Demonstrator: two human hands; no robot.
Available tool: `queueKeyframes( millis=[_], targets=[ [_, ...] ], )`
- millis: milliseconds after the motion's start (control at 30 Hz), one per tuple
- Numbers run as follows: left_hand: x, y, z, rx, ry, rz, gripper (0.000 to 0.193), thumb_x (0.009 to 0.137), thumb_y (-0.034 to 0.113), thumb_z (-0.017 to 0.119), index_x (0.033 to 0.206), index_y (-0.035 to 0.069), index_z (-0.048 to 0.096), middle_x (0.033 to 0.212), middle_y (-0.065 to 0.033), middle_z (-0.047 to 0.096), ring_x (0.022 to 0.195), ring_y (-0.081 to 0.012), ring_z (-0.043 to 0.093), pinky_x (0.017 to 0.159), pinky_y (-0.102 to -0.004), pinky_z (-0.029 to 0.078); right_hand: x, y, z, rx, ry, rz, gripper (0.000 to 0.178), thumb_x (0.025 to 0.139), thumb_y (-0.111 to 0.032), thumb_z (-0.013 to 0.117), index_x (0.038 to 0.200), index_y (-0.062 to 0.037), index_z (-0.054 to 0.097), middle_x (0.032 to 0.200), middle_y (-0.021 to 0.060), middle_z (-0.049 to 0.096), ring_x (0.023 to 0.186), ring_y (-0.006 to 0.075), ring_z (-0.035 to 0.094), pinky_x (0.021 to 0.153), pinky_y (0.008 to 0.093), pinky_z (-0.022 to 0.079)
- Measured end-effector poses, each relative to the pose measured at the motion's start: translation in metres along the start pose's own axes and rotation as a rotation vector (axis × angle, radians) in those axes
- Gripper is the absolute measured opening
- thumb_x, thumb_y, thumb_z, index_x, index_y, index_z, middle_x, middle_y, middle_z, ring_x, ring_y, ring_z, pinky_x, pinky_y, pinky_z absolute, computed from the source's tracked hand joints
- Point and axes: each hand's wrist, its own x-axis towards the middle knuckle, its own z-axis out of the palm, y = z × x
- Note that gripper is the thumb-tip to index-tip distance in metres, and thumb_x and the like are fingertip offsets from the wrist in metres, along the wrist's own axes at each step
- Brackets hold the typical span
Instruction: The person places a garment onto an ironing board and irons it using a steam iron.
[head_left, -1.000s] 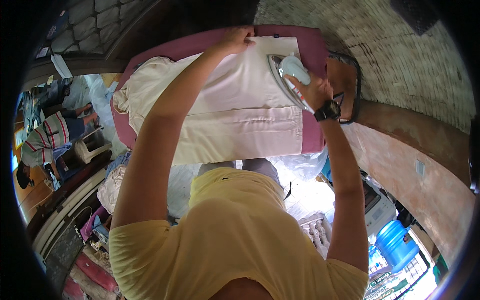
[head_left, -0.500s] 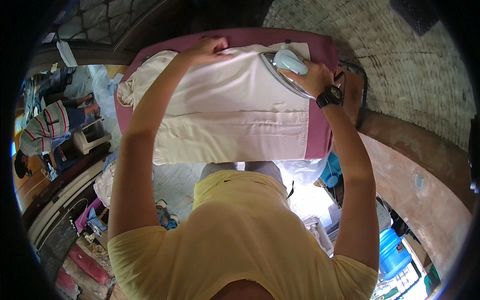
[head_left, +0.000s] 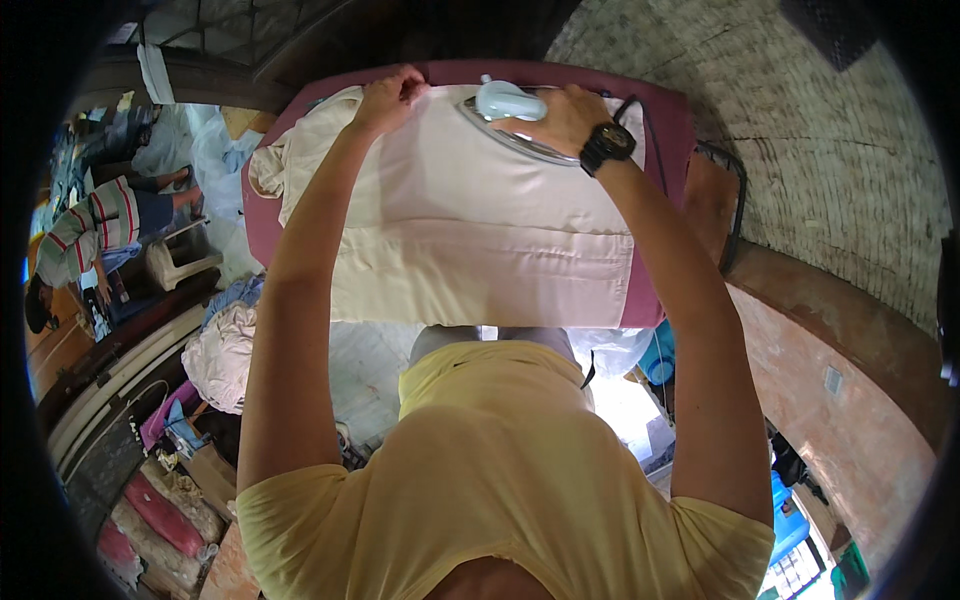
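A cream cloth garment (head_left: pixel 470 190) lies spread over the maroon ironing board (head_left: pixel 650 290), with a seam running across its nearer part and bunched folds at its left end. My right hand (head_left: pixel 565 118) grips a pale blue and white iron (head_left: pixel 510 102); its metal plate rests on the cloth near the far edge, tip to the left. A black cord (head_left: pixel 652 140) trails behind it to the right. At the far left edge of the garment, my left hand (head_left: pixel 390 100) is closed, fingertips pinching the cloth; the fingertips are partly hidden.
A black metal frame (head_left: pixel 738 200) sticks out at the board's right end, beside a ledge (head_left: pixel 830 300) and a woven wall (head_left: pixel 830 150). Rumpled pale cloth (head_left: pixel 222 358) lies at left. Farther left, another person (head_left: pixel 95 230) in a striped shirt is near a stool (head_left: pixel 180 258).
The iron has slid left across the garment in my right hand, baring cloth and the cord at the right. My left hand has shifted left along the far edge.
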Motion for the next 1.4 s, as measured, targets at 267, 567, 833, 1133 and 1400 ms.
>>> queueKeyframes(
  millis=[267, 567, 833, 1133, 1400],
  targets=[
    [-0.112, 0.011, -0.028, 0.215, 0.780, -0.030, 0.026, 0.083, 0.012, 0.070, 0.104, 0.003, 0.059, 0.101, -0.0170, 0.055, 0.095, -0.0362, 0.053, 0.082, -0.0453, 0.042, -0.031, -0.040, 0.014, -0.022, -0.285, -0.152, 0.055, 0.099, -0.048, 0.030, 0.093, -0.0137, 0.072, 0.083, 0.0176, 0.070, 0.084, 0.0357, 0.068, 0.076, 0.0510, 0.052],
    [-0.243, -0.092, -0.036, 0.452, 0.618, -0.772, 0.080, 0.063, 0.055, 0.081, 0.113, 0.000, 0.052, 0.106, -0.0175, 0.056, 0.107, -0.0420, 0.050, 0.091, -0.0512, 0.041, -0.154, 0.120, -0.010, -0.114, -0.093, -0.211, 0.033, 0.092, -0.039, 0.046, 0.078, -0.0136, 0.063, 0.068, 0.0134, 0.063, 0.066, 0.0366, 0.062, 0.059, 0.0495, 0.049],
    [-0.235, -0.133, -0.058, -0.107, 0.574, -0.640, 0.037, 0.079, 0.032, 0.079, 0.086, 0.000, 0.062, 0.080, -0.0101, 0.067, 0.069, -0.0199, 0.060, 0.068, -0.0329, 0.047, -0.109, -0.016, 0.028, 0.000, -0.008, -0.327, 0.060, 0.075, -0.067, 0.066, 0.086, -0.0080, 0.071, 0.066, 0.0168, 0.066, 0.064, 0.0356, 0.066, 0.061, 0.0455, 0.054],
    [-0.236, -0.173, -0.041, -0.417, 0.786, -0.633, 0.028, 0.075, 0.024, 0.082, 0.086, 0.005, 0.065, 0.072, -0.0018, 0.065, 0.064, -0.0084, 0.055, 0.060, -0.0265, 0.044, -0.005, -0.206, 0.091, 0.062, -0.138, -0.332, 0.070, 0.080, -0.073, 0.053, 0.100, -0.0082, 0.073, 0.085, 0.0201, 0.070, 0.084, 0.0379, 0.067, 0.078, 0.0479, 0.052],
    [-0.237, -0.160, -0.045, -0.411, 0.764, -0.675, 0.030, 0.075, 0.026, 0.082, 0.089, 0.005, 0.067, 0.072, -0.0041, 0.067, 0.064, -0.0121, 0.058, 0.062, -0.0293, 0.047, 0.014, -0.245, 0.111, 0.050, -0.183, -0.324, 0.071, 0.079, -0.076, 0.051, 0.098, -0.0111, 0.074, 0.091, 0.0200, 0.071, 0.091, 0.0377, 0.067, 0.082, 0.0489, 0.051]
  ],
)
